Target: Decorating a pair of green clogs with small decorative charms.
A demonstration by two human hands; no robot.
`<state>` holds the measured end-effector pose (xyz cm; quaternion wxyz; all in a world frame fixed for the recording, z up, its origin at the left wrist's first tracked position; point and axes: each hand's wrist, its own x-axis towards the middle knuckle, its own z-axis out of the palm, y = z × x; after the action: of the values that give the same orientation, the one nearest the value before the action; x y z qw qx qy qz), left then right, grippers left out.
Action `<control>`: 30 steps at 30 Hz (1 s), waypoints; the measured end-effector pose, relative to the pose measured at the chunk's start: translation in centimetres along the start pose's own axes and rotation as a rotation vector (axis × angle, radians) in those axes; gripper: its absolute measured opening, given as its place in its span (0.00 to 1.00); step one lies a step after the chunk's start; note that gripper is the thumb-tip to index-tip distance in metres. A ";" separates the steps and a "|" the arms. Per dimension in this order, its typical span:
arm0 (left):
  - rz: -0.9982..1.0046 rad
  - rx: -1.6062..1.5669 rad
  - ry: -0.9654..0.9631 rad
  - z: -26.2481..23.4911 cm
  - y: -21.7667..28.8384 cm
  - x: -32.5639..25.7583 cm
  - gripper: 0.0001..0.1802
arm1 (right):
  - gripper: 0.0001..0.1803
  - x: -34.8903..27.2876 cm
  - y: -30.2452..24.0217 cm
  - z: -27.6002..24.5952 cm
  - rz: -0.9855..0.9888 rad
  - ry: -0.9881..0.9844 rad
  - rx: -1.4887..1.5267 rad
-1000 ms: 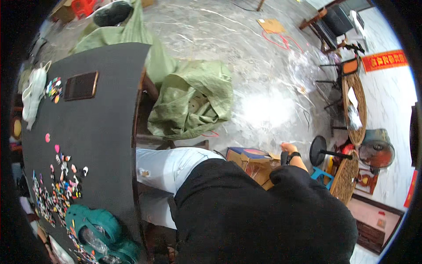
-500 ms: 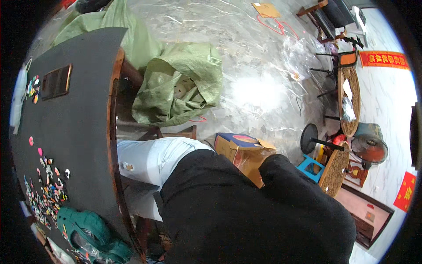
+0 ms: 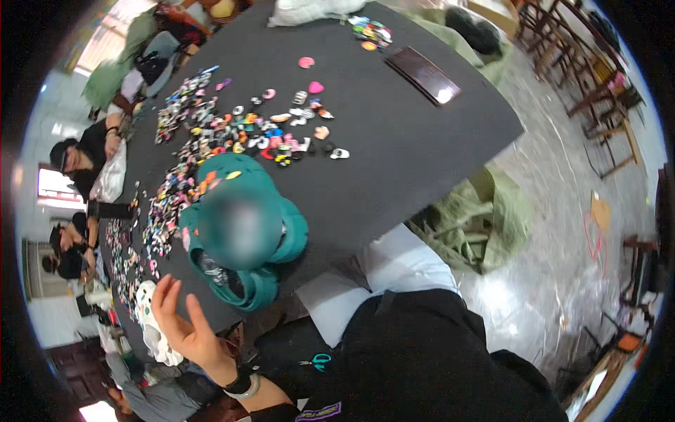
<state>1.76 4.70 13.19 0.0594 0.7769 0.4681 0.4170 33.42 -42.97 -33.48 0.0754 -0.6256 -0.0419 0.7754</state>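
My left hand (image 3: 188, 334) is raised at the table's near left edge, palm up, its fingers apart and nothing in it. A bracelet and a black band circle its wrist. Just beyond the fingertips lies a white clog (image 3: 149, 320). A pair of teal green clogs (image 3: 292, 228) stands on the table to the hand's right, partly blurred, with a few small charms on the upper. Many small colourful shoe charms (image 3: 190, 158) spread in a loose heap behind and beside the clogs. My right hand is out of view.
The dark table (image 3: 394, 155) carries a phone (image 3: 422, 74) and a small charm pile (image 3: 370, 32). Teal-handled scissors (image 3: 320, 362) lie on dark cloth by my lap. A green woven sack (image 3: 485, 218) stands beside the table. Other people (image 3: 88, 158) sit at its far left side.
My view has swung left toward the table, bringing the clogs and charms nearer the middle. My left hand has come into view, open.
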 end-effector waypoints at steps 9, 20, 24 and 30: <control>-0.239 -0.004 -0.324 1.5 -1.2 -0.7 0.24 | 0.28 -2.0 3.2 -6.9 0.216 0.133 0.206; -0.221 0.069 -0.373 5.1 -3.4 1.2 0.30 | 0.13 -30.9 -39.7 -2.5 -0.906 0.228 -0.434; -0.178 0.297 -0.405 5.8 -2.8 2.6 0.26 | 0.26 -32.0 -50.1 7.5 -1.290 -0.117 -0.339; -0.179 0.290 -0.346 7.0 -3.8 3.1 0.15 | 0.36 -25.3 -55.9 16.2 -1.603 0.167 -0.756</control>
<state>4.77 11.31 8.74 0.0633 0.7927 0.5728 0.1990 26.41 8.27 3.28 0.3866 -0.4458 -0.7145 0.3758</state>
